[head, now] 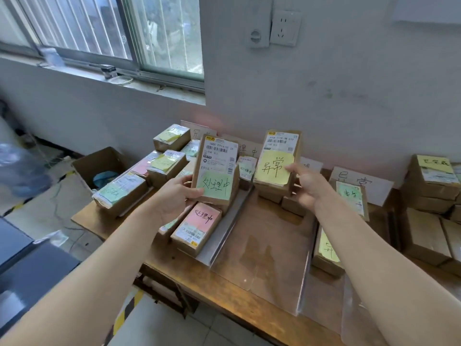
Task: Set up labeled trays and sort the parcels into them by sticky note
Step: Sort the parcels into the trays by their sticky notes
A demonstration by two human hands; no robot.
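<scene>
Forearms (104,265) extended; left hand (174,196) fingers grip green-note parcel (215,156), right hand (309,186) grips yellow-note parcel (279,146). Match each note to its tray label (359,182) before release.

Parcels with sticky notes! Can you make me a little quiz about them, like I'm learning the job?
1. True or false: the left hand holds the left parcel, which wears a green note.
2. Pick one: the right hand holds the right parcel. Its sticky note is A pink, B yellow, C blue.
3. Fill the gap: the flat parcel lying just below the left hand has a ____ note on top.

Key: 1 true. 2 B. 3 pink; see the pink note.
</scene>
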